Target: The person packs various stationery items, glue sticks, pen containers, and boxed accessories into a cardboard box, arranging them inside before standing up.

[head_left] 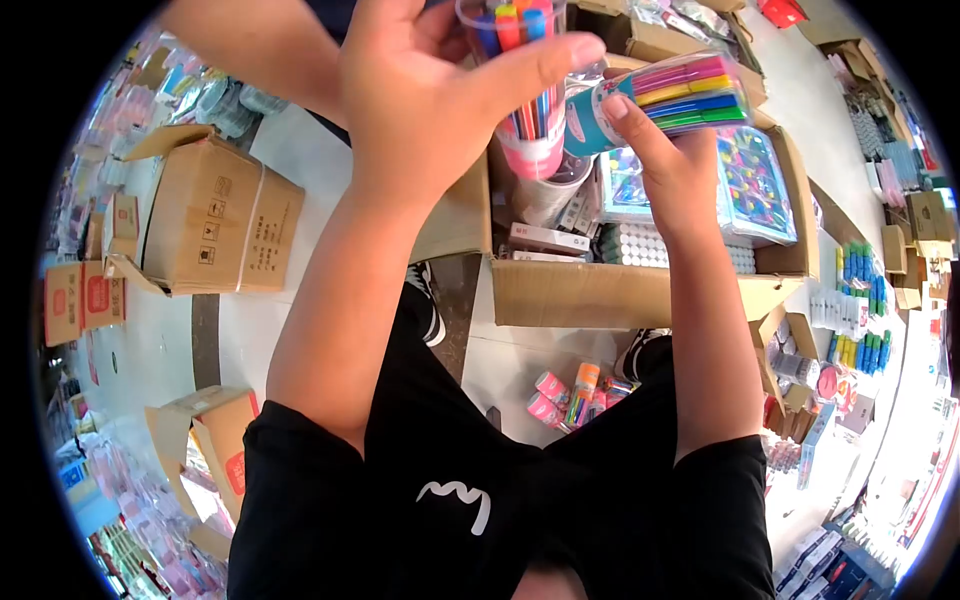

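My left hand (pixel 425 115) is wrapped round a clear tub with a pink base (pixel 532 152), filled with coloured markers. Its thumb stretches across the front of the tub. Just to the right, my right hand (pixel 682 175) grips a teal-based marker pack (pixel 595 118), tilted so that its pink, yellow, blue and green pens point right. Both packs are above an open cardboard box (pixel 620 295). Inside it are a clear packet of colourful items (pixel 750 185), small white cylinders (pixel 635 245) and slim boxes (pixel 548 238).
Another person's bare arm (pixel 255 50) enters at the upper left. Several marker tubs (pixel 583 395) lie on the floor between my legs. A taped carton (pixel 225 215) stands at the left, a smaller open box (pixel 222 440) below it. Loose goods line both sides.
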{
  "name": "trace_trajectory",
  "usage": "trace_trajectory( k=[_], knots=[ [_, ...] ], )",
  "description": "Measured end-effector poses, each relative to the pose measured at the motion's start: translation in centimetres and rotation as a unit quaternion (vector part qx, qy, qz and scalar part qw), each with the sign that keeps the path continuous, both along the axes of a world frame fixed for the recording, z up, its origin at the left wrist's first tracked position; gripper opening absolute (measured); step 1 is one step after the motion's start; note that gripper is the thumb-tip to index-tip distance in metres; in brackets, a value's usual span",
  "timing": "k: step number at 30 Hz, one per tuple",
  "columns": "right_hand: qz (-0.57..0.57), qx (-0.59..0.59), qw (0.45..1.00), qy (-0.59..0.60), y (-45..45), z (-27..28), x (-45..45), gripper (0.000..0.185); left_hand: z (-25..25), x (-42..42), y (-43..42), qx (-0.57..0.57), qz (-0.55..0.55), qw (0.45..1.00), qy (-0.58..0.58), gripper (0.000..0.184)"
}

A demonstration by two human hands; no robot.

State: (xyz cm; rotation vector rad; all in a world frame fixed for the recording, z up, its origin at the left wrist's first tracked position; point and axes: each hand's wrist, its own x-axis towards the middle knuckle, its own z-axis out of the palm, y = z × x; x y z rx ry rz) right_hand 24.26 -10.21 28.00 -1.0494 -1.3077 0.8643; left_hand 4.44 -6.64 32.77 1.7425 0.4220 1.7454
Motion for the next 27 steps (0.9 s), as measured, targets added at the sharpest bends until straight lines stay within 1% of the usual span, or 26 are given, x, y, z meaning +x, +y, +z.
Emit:
trace_trajectory(
  k=[1,2,3,4,5,6,7,8,9,10,11,12,13,14,15,16,17,19,20,22,23,25,26,27],
  knots=[
    [0.005,-0.018,1.000,0.005,0.4,-0.9,-0.3,0.036,-0.5,0.3,0.5,-0.010,0.003,1.000,0.003,0.055],
    [0.009,-0.034,0.999,0.010,0.8,-1.9,-0.6,0.037,-0.9,0.7,0.9,-0.022,-0.021,0.999,-0.013,0.054],
    [-0.021,-0.037,0.998,-0.044,1.4,-3.2,-0.7,0.049,-1.2,0.9,1.7,-0.028,-0.031,0.999,-0.021,0.053],
    [-0.030,0.000,0.998,-0.056,2.0,-4.2,-1.4,0.064,-1.5,1.1,2.5,-0.033,-0.041,0.998,-0.030,0.052],
    [-0.056,0.004,0.993,-0.102,2.1,-4.7,-1.4,0.068,-1.7,1.2,3.5,0.025,-0.023,0.999,-0.006,0.050],
    [-0.080,0.008,0.986,-0.149,2.0,-5.1,-1.4,0.073,-2.0,1.3,4.2,0.049,-0.009,0.999,0.000,0.048],
    [-0.074,0.007,0.986,-0.151,1.8,-5.1,-1.4,0.073,-2.2,1.3,4.8,0.074,0.006,0.997,0.005,0.046],
    [-0.072,-0.035,0.977,-0.200,1.6,-5.2,-1.4,0.075,-2.3,1.4,5.4,0.098,0.022,0.995,0.010,0.045],
    [-0.065,-0.079,0.962,-0.251,1.8,-5.7,-1.4,0.077,-3.0,1.2,5.9,0.018,-0.003,1.000,-0.008,0.043],
    [-0.061,-0.082,0.962,-0.254,2.0,-6.6,-1.5,0.077,-3.2,1.0,6.6,0.067,0.050,0.996,0.027,0.041],
    [-0.061,0.022,0.949,-0.308,2.1,-7.7,-1.8,0.080,-3.3,0.9,7.2,0.116,0.105,0.986,0.056,0.038],
    [-0.062,0.127,0.923,-0.357,2.3,-8.7,-2.0,0.082,-3.6,0.8,7.4,0.114,0.106,0.986,0.056,0.038],
    [-0.095,0.119,0.904,-0.401,1.9,-8.5,-2.3,0.083,-3.9,0.8,7.4,0.093,0.112,0.987,0.074,0.038],
    [-0.094,0.118,0.903,-0.401,2.1,-8.5,-2.1,0.083,-4.1,0.8,7.3,0.072,0.117,0.986,0.091,0.037],
    [-0.063,0.070,0.937,-0.337,2.5,-8.6,-1.9,0.084,-4.2,0.5,7.5,0.130,0.179,0.965,0.138,0.035],
    [-0.031,0.023,0.962,-0.270,2.7,-8.5,-1.8,0.084,-4.5,0.3,7.6,0.128,0.181,0.965,0.137,0.035],
    [-0.029,0.022,0.962,-0.271,2.6,-8.4,-1.7,0.084,-4.7,0.1,7.8,0.113,0.179,0.967,0.140,0.034],
    [-0.007,0.001,0.986,-0.168,2.1,-7.9,-1.7,0.086,-5.2,0.1,8.2,0.098,0.176,0.969,0.143,0.033],
    [-0.007,0.001,0.986,-0.169,1.9,-7.5,-1.7,0.086,-5.4,0.1,8.5,0.111,0.183,0.969,0.125,0.032],
    [-0.042,0.133,0.959,-0.249,1.7,-6.7,-1.7,0.085,-5.7,0.1,8.7,0.125,0.190,0.968,0.106,0.031],
    [-0.041,0.133,0.958,-0.249,1.6,-7.1,-1.7,0.085,-5.7,0.1,8.6,0.123,0.209,0.964,0.113,0.030],
    [-0.061,0.109,0.948,-0.294,1.1,-8.2,-1.8,0.084,-5.6,0.1,8.3,0.120,0.228,0.959,0.118,0.030],
    [-0.061,0.108,0.947,-0.297,1.0,-8.6,-1.6,0.084,-5.5,0.3,8.0,0.070,0.187,0.973,0.119,0.030],
    [-0.056,0.151,0.928,-0.336,1.2,-8.9,-1.5,0.082,-5.3,0.4,7.8,0.021,0.146,0.982,0.120,0.030]
  ],
)
